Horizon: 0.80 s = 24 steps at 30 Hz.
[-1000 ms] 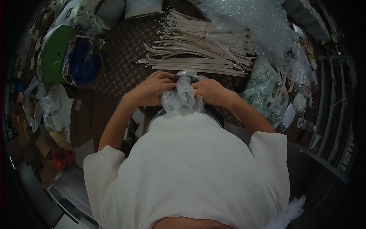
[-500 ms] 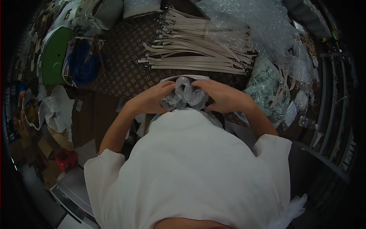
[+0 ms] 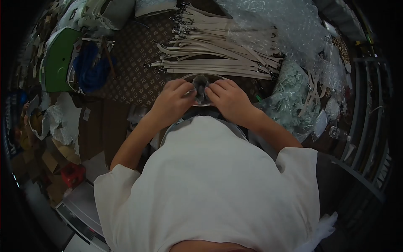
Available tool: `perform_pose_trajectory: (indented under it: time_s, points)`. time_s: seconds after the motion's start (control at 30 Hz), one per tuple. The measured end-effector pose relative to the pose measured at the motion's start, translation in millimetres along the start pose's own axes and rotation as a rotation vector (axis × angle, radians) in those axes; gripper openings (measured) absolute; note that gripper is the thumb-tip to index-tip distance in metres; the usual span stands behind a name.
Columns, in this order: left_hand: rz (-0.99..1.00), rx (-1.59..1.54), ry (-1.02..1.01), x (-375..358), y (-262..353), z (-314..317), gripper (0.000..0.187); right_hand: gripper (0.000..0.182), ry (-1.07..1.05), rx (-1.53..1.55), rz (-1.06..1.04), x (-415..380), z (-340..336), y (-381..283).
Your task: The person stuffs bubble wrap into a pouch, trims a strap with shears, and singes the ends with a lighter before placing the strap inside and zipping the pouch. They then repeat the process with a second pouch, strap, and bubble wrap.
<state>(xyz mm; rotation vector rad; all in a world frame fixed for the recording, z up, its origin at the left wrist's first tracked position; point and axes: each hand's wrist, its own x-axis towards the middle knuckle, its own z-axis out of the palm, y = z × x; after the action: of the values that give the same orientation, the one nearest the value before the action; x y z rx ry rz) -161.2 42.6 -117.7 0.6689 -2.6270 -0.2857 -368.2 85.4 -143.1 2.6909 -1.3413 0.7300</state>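
Note:
A light-rimmed bag or container (image 3: 202, 103) is in front of my chest, with crumpled translucent plastic (image 3: 201, 82) in its opening. At the left side of that plastic, my left hand (image 3: 178, 97) has its fingers curled and pressed together on it. My right hand (image 3: 225, 95) grips it from the other side, fingertips bunched near the middle. The lower part of the container is hidden by my hands and shirt. Beige straps with metal clasps (image 3: 214, 66) lie just beyond my hands on the brown patterned cloth (image 3: 134, 67).
Bubble wrap (image 3: 273, 25) covers the back right. A plastic bag of pale green pieces (image 3: 289, 96) lies at the right, by metal rails (image 3: 364, 113). At the left are a green panel (image 3: 59, 61) and a blue bundle (image 3: 89, 69). Part of another person shows at the far left.
Both hands have moved slightly forward and closer together, their fingers now curled on the plastic. The plastic looks smaller and tucked inside the rim, which shows more.

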Motion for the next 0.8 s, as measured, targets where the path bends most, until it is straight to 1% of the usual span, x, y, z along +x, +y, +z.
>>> perform_pose_trajectory:
  time_s: [0.03,0.07,0.1,0.17,0.2,0.23,0.27,0.3,0.33,0.37,0.4,0.47,0.5,0.53,0.57,0.6,0.63,0.67,0.7,0.73,0.77,0.8]
  points:
    - [-0.011,-0.004,0.001,-6.1,-3.3,12.3,0.021,0.018,-0.246,0.077,0.011,-4.1,0.9,-2.0]
    - [-0.102,-0.044,-0.273,-15.7,-10.0,34.5,0.025,0.024,-0.495,0.152,0.016,-7.3,2.0,-3.2]
    - [-0.190,-0.087,-0.548,-16.6,-8.9,40.0,0.030,0.024,-0.503,0.155,0.006,-9.2,3.0,-4.6]
    - [-0.199,-0.094,-0.540,-15.8,-12.8,37.0,0.031,0.040,-0.900,0.012,0.108,-4.0,6.0,1.5]
    - [-0.213,-0.122,-0.554,-18.3,-7.2,32.9,0.032,0.040,-0.903,0.017,0.106,-8.2,6.4,0.1]
    - [-0.214,-0.122,-0.557,-21.1,-2.4,30.8,0.032,0.036,-0.801,0.073,0.103,-13.2,6.2,0.8]
    - [-0.220,-0.157,-0.478,-20.9,0.0,28.6,0.030,0.031,-0.693,0.120,0.099,-12.8,6.4,4.0]
    - [-0.228,-0.199,-0.404,-20.3,2.2,27.7,0.028,0.031,-0.692,0.121,0.100,-8.0,3.3,4.4]
    - [-0.230,-0.203,-0.407,-17.1,3.7,25.9,0.028,0.026,-0.421,0.201,0.140,0.3,-3.0,4.1]
    - [-0.222,-0.203,-0.463,-12.8,6.4,23.6,0.031,0.020,-0.152,0.277,0.178,7.3,-6.6,3.4]
    - [-0.213,-0.201,-0.516,-8.7,8.7,24.1,0.033,0.020,-0.158,0.279,0.177,15.2,-4.5,5.0]
    - [-0.234,-0.224,-0.528,1.6,12.1,36.9,0.031,0.016,0.072,-0.058,-0.022,37.9,6.4,12.5]
    - [-0.249,-0.243,-0.543,6.8,12.6,41.4,0.029,0.016,0.075,-0.060,-0.025,44.9,19.2,14.7]
    - [-0.247,-0.239,-0.541,11.3,12.7,43.0,0.029,0.017,-0.209,-0.001,0.076,48.2,36.9,16.5]
    - [-0.324,-0.416,-0.716,15.4,12.3,43.8,0.027,0.019,-0.493,0.059,0.175,51.3,48.1,18.5]
    - [-0.403,-0.594,-0.886,18.4,9.8,43.3,0.025,0.019,-0.488,0.056,0.169,57.0,50.8,20.7]
    - [-0.406,-0.585,-0.878,16.2,5.5,44.5,0.025,0.021,-0.614,0.049,0.216,64.5,52.7,23.8]
    - [-0.361,-0.632,-0.799,9.3,1.1,48.2,0.025,0.023,-0.737,0.040,0.261,72.9,54.4,27.7]
    - [-0.320,-0.680,-0.720,2.7,-0.5,51.1,0.025,0.023,-0.732,0.038,0.248,75.4,53.7,34.6]
    - [-0.330,-0.674,-0.710,0.3,1.1,51.8,0.025,0.025,-0.745,0.277,0.068,73.8,50.3,46.0]
    - [-0.360,-0.673,-0.657,-0.5,3.9,52.7,0.026,0.027,-0.751,0.513,-0.115,74.5,48.1,56.2]
    - [-0.388,-0.673,-0.606,-2.2,5.5,54.1,0.028,0.027,-0.750,0.513,-0.125,83.7,46.0,66.3]
